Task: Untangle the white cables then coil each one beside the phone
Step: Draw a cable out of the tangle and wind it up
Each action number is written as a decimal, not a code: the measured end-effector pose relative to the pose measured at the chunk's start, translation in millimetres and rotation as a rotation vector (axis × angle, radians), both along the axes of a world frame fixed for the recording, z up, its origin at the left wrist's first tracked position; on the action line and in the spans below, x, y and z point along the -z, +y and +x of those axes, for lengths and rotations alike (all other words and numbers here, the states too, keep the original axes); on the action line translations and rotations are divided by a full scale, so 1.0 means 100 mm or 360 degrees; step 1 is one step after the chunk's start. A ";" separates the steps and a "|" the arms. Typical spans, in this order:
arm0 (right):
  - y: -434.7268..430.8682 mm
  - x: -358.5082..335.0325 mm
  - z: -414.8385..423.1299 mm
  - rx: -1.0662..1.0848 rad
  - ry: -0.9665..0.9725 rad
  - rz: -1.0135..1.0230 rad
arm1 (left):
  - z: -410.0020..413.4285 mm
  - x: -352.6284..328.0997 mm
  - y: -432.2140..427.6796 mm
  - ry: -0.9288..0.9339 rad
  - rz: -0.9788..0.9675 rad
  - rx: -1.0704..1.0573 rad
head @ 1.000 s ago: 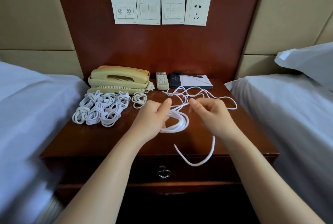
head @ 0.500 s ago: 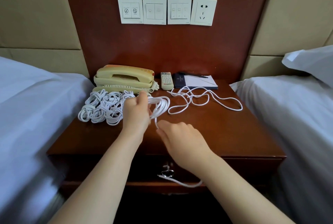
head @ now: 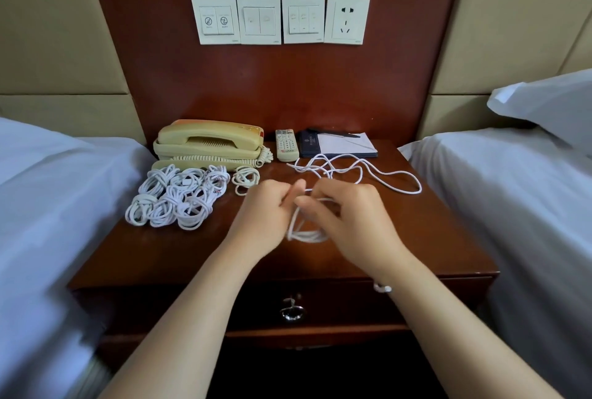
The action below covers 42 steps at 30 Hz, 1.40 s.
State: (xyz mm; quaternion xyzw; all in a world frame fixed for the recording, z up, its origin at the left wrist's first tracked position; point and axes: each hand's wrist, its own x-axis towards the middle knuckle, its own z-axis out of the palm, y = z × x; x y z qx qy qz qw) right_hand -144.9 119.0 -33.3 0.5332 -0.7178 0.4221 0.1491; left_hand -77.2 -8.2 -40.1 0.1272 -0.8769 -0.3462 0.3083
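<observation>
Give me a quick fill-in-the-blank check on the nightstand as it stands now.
1. The pile of coiled white cables lies in front of the ____.
2. Both hands, left hand and right hand, hold a partly wound white ____.
3. The remote control lies between the telephone and the ____.
4. The loose cable lies on the ____ half of the nightstand.

Missing words: telephone; cable; notepad; right

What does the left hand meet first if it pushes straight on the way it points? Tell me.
Judging loosely, since depth is unclear: the left hand points up and away toward the wall, so it would probably meet the small coiled white cable first, with the cream corded telephone behind it.
</observation>
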 end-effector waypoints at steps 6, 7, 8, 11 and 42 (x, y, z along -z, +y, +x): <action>0.09 -0.01 -0.09 -0.0280 -0.0600 -0.0226 | 0.03 -0.09 0.19 0.0150 0.0365 0.0223; 0.09 -0.02 -0.10 -0.0330 -0.0677 -0.0254 | 0.04 -0.11 0.20 0.0145 0.0426 0.0260; 0.10 -0.02 -0.10 -0.0379 -0.0736 -0.0280 | 0.05 -0.13 0.22 0.0133 0.0494 0.0316; 0.10 0.00 -0.12 -0.0547 -0.0945 -0.0344 | 0.06 -0.14 0.22 0.0111 0.0729 0.0502; 0.08 0.01 0.14 0.0059 0.0150 0.0044 | 0.03 -0.03 0.02 0.0102 0.0170 -0.0452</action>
